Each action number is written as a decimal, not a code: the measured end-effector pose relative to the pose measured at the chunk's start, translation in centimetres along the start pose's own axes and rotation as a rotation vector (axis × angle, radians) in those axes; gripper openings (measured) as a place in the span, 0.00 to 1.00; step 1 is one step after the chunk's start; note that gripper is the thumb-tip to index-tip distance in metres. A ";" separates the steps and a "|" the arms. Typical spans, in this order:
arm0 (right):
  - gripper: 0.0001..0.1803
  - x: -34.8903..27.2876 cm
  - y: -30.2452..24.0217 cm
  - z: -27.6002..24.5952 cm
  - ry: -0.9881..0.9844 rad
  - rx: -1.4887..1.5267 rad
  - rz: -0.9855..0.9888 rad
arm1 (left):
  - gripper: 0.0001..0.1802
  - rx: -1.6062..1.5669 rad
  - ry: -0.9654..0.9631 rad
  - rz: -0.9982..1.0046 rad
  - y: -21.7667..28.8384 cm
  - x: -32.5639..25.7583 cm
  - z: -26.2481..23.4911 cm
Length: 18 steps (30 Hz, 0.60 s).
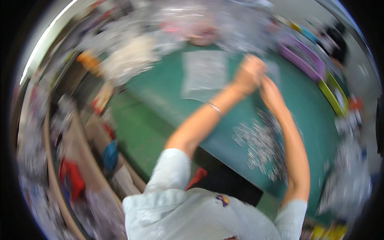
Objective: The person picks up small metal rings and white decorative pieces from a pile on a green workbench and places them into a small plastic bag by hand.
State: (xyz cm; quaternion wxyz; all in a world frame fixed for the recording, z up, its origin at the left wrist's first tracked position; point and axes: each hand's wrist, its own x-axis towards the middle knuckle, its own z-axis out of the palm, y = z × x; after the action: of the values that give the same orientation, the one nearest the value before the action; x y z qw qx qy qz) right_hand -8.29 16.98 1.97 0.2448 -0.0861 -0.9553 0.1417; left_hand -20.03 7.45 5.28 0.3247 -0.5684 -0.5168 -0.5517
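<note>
Both hands meet over the green work table (160, 100), toward its far right side. My left hand (250, 74) is closed, with a thin silvery band on its wrist. Beside it, my right hand (271, 91) has its fingers drawn together against the left one. Blur hides what the fingers pinch. A pale, see-through film (274, 73) shows just behind the hands; whether it is held is unclear. Left of them lies a flat clear plastic bag (205, 74). Under my right forearm spreads a pile of small shiny metal rings (260, 146).
Heaped clear plastic bags (180, 16) cover the table's far side. A purple bin (302, 58) and a lime-green bin (334, 94) line the right edge. More bags (346, 182) bulge at the near right. Cardboard boxes (86, 150) stand to the left.
</note>
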 end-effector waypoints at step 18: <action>0.32 -22.0 -6.4 -6.7 -0.526 -0.207 -0.151 | 0.21 -0.228 -0.637 -0.294 15.2 -12.4 -2.5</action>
State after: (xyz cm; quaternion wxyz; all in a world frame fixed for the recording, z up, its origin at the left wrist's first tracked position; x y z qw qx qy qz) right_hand 13.45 7.36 -0.14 -0.0116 0.0003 -0.9990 0.0425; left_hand -4.57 -1.60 -3.18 -0.0006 -0.6638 -0.6035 -0.4418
